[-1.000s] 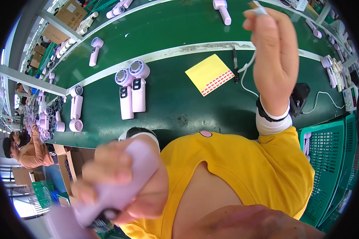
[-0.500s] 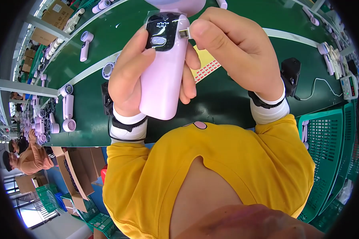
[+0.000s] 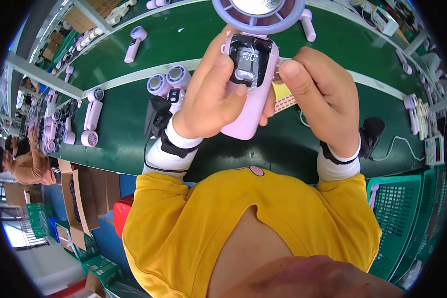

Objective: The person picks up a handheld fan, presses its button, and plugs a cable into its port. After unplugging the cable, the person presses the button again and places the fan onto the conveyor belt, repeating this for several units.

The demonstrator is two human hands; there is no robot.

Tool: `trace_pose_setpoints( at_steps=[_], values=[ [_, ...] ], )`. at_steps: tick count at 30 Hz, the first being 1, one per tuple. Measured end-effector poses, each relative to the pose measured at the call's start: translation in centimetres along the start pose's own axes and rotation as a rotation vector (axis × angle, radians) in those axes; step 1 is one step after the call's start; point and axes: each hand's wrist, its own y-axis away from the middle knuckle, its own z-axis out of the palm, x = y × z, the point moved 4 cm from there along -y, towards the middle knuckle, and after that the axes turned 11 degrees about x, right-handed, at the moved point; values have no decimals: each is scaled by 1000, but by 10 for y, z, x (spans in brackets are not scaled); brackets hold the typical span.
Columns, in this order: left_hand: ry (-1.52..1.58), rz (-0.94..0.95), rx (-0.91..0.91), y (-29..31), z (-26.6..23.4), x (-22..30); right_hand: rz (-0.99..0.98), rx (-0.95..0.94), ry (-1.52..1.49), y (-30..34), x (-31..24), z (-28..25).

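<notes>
A lilac handheld fan is gripped upright in my left hand, with the thumb at the edge of its glossy black panel. Lit digits glow on that panel, above an oval button. The round fan head tops the handle, partly cut off by the upper rim. My right hand pinches a small metal-tipped cable plug against the right side of the handle. Whether its tip sits in a port cannot be told. A yellow sheet with red marks lies behind, partly hidden by my hands.
Two lilac fans stand beside my left wrist, and more lie on the green table at left. A small meter box with a cable sits at far right. Green baskets flank my right side; a person works at far left.
The fan and both hands have shifted rightward and lower in view, bringing the fan head into sight. The plug remains at the handle's side, its metal tip now less visible.
</notes>
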Motion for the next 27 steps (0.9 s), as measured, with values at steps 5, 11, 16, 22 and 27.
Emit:
trace_pose_setpoints(
  at_steps=[5, 11, 16, 22, 27],
  values=[
    [152, 151, -43, 0, -2, -5, -138, 179, 26, -2, 2, 4],
    [-432, 218, 214, 6, -9, -5, -161, 209, 97, -3, 6, 9],
    [-957, 529, 73, 8, -1, 4, -203, 294, 169, 0, 8, 16],
    [-662, 497, 127, 5, -6, 4, -173, 255, 136, -1, 5, 14],
    [-512, 435, 128, 7, 0, 7, -255, 236, 165, -3, -2, 11]
  ],
)
